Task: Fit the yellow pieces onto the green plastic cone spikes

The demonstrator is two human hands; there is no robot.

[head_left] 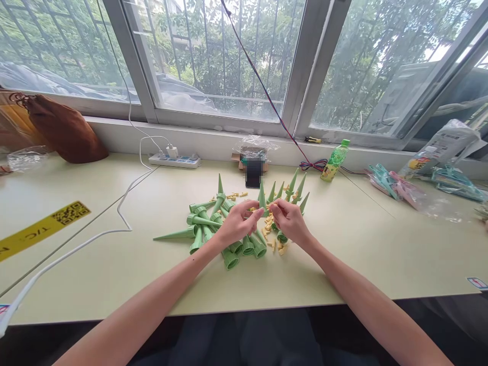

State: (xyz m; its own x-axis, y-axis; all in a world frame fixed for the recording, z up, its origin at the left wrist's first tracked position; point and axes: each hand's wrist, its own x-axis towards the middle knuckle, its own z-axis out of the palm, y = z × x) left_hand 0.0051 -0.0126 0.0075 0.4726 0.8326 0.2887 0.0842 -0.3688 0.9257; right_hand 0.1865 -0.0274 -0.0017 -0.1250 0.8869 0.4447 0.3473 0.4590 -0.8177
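Observation:
My left hand (pixel 242 219) is closed round an upright green spike (pixel 262 199) near the middle of the table. Close beside it, my right hand (pixel 287 218) has its fingers pinched together at the spike's right side, and what they hold is too small to make out. Green cone-shaped spikes (pixel 206 220) with ridged caps lie in a loose pile to the left and under my left hand. Small yellow pieces (pixel 282 248) are scattered below and between my hands. Several green spikes (pixel 299 189) stand upright behind my right hand.
A black phone (pixel 254 175) leans on a small box behind the pile. A green bottle (pixel 335 160) stands back right, near packaged items (pixel 384 180). At back left are a white power strip (pixel 179 161) and a brown bag (pixel 66 129). A white cable (pixel 121 203) crosses the left side.

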